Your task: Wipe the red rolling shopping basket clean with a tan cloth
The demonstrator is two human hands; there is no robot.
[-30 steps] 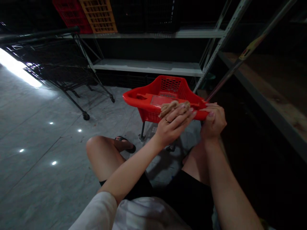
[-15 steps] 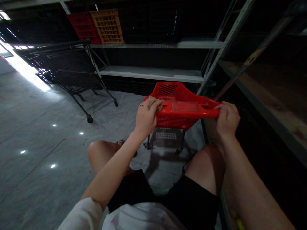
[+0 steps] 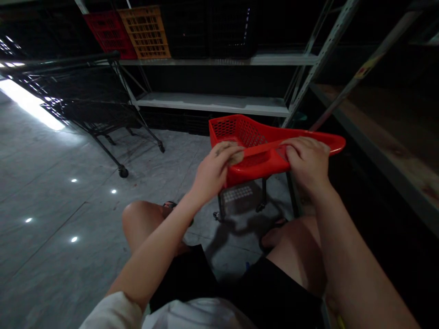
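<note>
Red cart [image 3: 265, 168] stands beyond my knees [image 3: 140, 218], fingers of my left hand [image 3: 211, 171] bunched on a tan cloth [image 3: 236, 158] at its rim [image 3: 338, 143], those of my right hand [image 3: 309, 163] curled over that rim.

Two hands [image 3: 213, 171] [image 3: 308, 162], one cloth [image 3: 236, 158], one red cart [image 3: 248, 173], one pole [image 3: 363, 71]

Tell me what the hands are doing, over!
Left hand holding tan cloth against red cart. Right hand gripping its rim. Dark cart apart, to the left.
</note>
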